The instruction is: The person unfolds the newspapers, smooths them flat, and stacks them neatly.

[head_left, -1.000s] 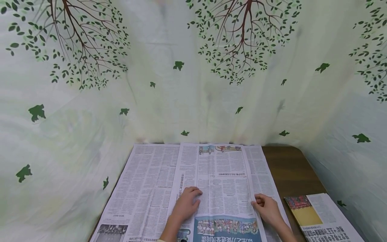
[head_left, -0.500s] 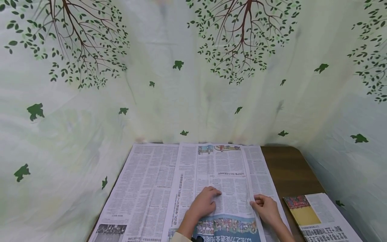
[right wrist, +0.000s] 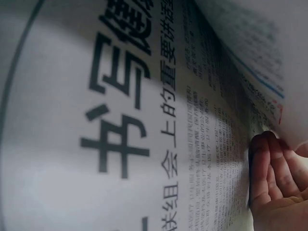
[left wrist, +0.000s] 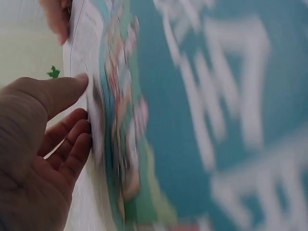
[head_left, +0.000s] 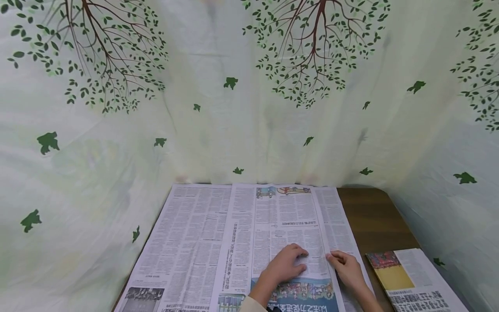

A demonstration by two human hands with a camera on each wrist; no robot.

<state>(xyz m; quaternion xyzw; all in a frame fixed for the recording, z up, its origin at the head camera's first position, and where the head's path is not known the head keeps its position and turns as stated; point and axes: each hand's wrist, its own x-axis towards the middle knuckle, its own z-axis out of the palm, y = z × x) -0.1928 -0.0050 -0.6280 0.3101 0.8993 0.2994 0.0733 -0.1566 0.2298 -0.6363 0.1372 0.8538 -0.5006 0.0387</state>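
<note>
A newspaper sheet [head_left: 290, 242] with a blue picture band lies folded lengthwise on top of a wider spread newspaper [head_left: 191, 238]. On the folded sheet rests my left hand [head_left: 284, 264], its fingertips touching the paper right of the middle. Seen from the left wrist, the thumb and loosely bent fingers of the left hand [left wrist: 53, 125] are right at the paper. My right hand [head_left: 348, 268] pinches the folded sheet's right edge between thumb and fingers. In the right wrist view, the right hand's fingers [right wrist: 272, 171] lie beneath the lifted edge, above the printed page below.
A brown wooden table [head_left: 376, 216] shows along the right side. A smaller folded stack of newspaper [head_left: 417, 277] with a red and yellow picture lies at the front right. Behind and to both sides hangs a pale curtain [head_left: 249, 108] printed with trees and leaves.
My left hand has slid rightward across the folded sheet, from its left part toward my right hand. The right hand has stayed at the right edge, pinching it.
</note>
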